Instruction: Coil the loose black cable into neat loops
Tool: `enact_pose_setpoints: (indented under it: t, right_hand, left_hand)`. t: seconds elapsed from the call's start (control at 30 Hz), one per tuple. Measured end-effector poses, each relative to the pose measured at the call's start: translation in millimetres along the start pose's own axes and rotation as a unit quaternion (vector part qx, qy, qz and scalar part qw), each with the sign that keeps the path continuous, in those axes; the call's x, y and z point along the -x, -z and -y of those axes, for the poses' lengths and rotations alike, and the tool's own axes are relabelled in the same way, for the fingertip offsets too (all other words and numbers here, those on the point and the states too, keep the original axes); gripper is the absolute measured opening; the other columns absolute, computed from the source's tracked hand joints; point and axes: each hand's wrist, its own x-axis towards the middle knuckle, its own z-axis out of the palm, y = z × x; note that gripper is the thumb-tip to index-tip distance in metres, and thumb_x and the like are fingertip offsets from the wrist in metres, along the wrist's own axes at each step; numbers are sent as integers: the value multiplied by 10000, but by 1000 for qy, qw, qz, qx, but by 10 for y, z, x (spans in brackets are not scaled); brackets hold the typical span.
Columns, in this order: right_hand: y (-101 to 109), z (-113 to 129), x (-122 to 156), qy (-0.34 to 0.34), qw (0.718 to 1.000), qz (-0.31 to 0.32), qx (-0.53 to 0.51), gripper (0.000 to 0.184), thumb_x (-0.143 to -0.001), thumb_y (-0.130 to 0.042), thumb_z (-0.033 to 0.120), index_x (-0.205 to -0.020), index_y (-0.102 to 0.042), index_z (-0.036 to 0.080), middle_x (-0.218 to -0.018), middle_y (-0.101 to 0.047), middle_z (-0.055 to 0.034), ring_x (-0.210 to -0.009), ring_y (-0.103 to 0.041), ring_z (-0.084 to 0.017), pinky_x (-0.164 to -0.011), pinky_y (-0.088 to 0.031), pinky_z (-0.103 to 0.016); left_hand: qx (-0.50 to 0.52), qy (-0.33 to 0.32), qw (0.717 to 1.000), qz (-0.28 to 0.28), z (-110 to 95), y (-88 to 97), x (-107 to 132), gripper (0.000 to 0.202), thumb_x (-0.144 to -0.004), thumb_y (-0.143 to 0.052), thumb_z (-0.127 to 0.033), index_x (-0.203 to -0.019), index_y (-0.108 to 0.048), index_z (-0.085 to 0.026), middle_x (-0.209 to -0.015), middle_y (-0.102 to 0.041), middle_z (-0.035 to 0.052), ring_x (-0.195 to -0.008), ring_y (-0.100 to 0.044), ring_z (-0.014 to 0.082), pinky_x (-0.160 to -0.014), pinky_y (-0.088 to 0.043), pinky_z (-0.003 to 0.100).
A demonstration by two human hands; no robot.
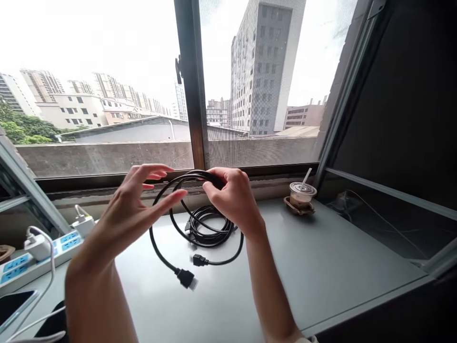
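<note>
My right hand (233, 195) grips a looped black HDMI cable (154, 242) at the top of its coil, above the table. Both plug ends of this cable hang down: one HDMI plug (186, 278) at the lower left, the other (200, 260) nearer the middle. On the left of the loops, my left hand (139, 195) is open, thumb and fingers spread apart around the cable's side without closing on it. Behind the held loops, a second coiled black cable (210, 242) lies on the table, partly covered by them.
A grey table (321, 257) stands under a window. At the back right is a lidded drink cup (302, 193) with a straw, in a brown carrier. On the left lie a power strip (64, 247) with white chargers, white cables and a phone (16, 307).
</note>
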Motion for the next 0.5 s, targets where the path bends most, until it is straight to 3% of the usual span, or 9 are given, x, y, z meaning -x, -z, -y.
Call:
enact_pose_setpoints:
  t: [0.07,0.13,0.2,0.33,0.5]
  right_hand:
    - [-8,55,7,10,999,-18,-43,151,-731,-488,180,-715,-637,162,-624,-575,23,-563,-485,-92,-543,-353,-205]
    - [3,102,17,22,996,-39,-80,163,-720,-487,170,-719,-650,166,-640,-590,22,-556,-491,-92,-531,-369,-200]
    - [32,129,32,29,994,-68,-86,160,-710,-499,171,-704,-659,171,-630,-585,24,-538,-483,-91,-505,-368,-197]
    - [93,159,84,50,993,-85,-63,167,-690,-522,165,-719,-685,184,-553,-520,38,-474,-423,-76,-457,-329,-195]
    - [83,269,160,99,980,-121,-124,227,-679,-499,116,-767,-697,182,-564,-549,34,-493,-449,-84,-492,-370,-207]
  left_hand:
    - [8,-24,999,22,17,-68,-9,630,-629,-664,-594,-1168,-515,-304,-1107,-581,38,-1027,-552,244,-839,-451,345]
    - [70,-12,996,54,27,-150,-42,582,-687,-648,-542,-1193,-491,-301,-1067,-598,39,-988,-575,219,-842,-454,322]
    - [106,0,993,48,33,-218,-85,494,-745,-614,-498,-1178,-501,-289,-1026,-605,36,-952,-584,195,-824,-454,299]
    - [69,-38,997,-15,66,-284,-148,340,-753,-618,-456,-1022,-600,-250,-1017,-552,36,-953,-549,177,-756,-434,261]
    - [181,-23,983,-30,177,-358,-182,172,-760,-628,-349,-759,-648,-178,-725,-542,-3,-657,-494,99,-567,-361,214]
